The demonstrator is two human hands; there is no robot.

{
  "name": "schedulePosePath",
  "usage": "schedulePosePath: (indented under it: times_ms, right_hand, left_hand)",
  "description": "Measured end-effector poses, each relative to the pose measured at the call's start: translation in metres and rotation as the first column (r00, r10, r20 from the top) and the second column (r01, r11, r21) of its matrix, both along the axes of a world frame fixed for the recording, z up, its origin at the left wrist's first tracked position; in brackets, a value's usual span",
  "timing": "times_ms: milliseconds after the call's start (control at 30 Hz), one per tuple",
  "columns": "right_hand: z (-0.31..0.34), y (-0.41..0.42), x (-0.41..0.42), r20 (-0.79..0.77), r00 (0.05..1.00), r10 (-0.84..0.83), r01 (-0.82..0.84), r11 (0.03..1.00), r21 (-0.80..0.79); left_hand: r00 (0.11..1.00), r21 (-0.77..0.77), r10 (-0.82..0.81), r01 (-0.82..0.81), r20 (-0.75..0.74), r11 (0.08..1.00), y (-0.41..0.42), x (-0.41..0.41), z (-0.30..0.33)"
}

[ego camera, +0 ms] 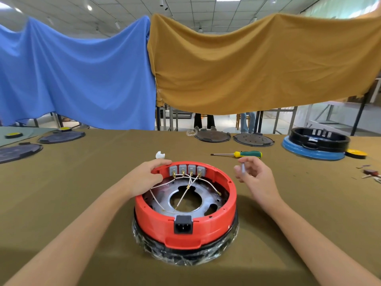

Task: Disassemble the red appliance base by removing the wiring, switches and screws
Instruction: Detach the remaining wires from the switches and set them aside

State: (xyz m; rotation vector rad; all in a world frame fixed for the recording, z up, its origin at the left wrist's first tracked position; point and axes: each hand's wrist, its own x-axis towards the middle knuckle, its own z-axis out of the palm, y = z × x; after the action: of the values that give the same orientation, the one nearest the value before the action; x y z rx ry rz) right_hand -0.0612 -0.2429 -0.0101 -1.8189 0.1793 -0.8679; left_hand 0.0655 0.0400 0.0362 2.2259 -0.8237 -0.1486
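While the left hand grips the far-left rim of the red appliance base at table centre, the right hand hovers just right, fingers curled, pinching a small pale part. Wiring joins four grey switches. A screwdriver lies beyond; no writing legible.

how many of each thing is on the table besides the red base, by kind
flat dark round plates: 5
yellow-topped discs: 3
screwdriver: 1
black ring housing on a blue base: 1
white crumpled piece: 1
total: 11, not counting the small loose parts at the right edge, too small to count
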Motion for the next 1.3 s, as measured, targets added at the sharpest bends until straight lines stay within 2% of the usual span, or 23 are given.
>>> schedulePosePath:
  times_ms: [200,333,433,500,567,633,767,900,1067,1200,1300]
  right_hand:
    - [0.007,0.005,-0.006,0.115,0.984,0.135,-0.16,0.957,0.243]
    - [0.016,0.009,-0.007,0.191,0.949,0.25,-0.311,0.838,0.449]
    - [0.024,0.01,-0.006,0.216,0.925,0.312,-0.38,0.779,0.499]
    - [0.031,0.012,-0.004,0.219,0.914,0.341,-0.405,0.765,0.5]
    - [0.038,0.016,0.001,0.202,0.911,0.36,-0.413,0.773,0.483]
    - [0.044,0.024,0.008,0.159,0.918,0.364,-0.396,0.807,0.438]
    - [0.049,0.045,0.023,0.05,0.96,0.277,-0.28,0.922,0.268]
    - [0.044,0.056,0.033,0.013,0.987,0.16,-0.16,0.985,0.058]
    - [0.044,0.058,0.031,-0.009,0.996,0.089,-0.089,0.983,-0.159]
    - [0.045,0.059,0.028,-0.026,0.997,0.066,-0.07,0.962,-0.264]
    - [0.044,0.06,0.027,-0.02,0.998,0.059,-0.062,0.952,-0.299]
  left_hand:
    - [0.996,0.09,-0.024,0.016,0.086,0.996,0.001,0.001,0.002]
    - [0.991,0.2,-0.062,0.038,0.117,0.979,0.004,0.002,0.009]
    - [0.992,0.29,-0.098,0.073,0.075,0.954,0.008,0.003,0.017]
    - [0.989,0.356,-0.105,0.062,0.104,0.932,0.004,0.005,0.02]
    - [0.973,0.38,-0.111,0.026,0.203,0.925,-0.008,0.006,0.021]
    - [0.955,0.339,-0.147,0.052,0.259,0.939,-0.023,0.009,0.019]
    - [0.947,0.223,-0.254,0.21,0.195,0.952,-0.046,0.011,0.014]
    - [0.924,0.263,-0.263,0.19,0.277,0.946,-0.053,0.017,0.004]
    - [0.931,0.263,-0.263,0.195,0.254,0.945,-0.051,0.019,0.006]
    - [0.922,0.396,-0.287,0.169,0.261,0.903,-0.048,0.018,0.018]
    - [0.898,0.317,-0.263,0.149,0.352,0.937,-0.05,0.01,0.007]
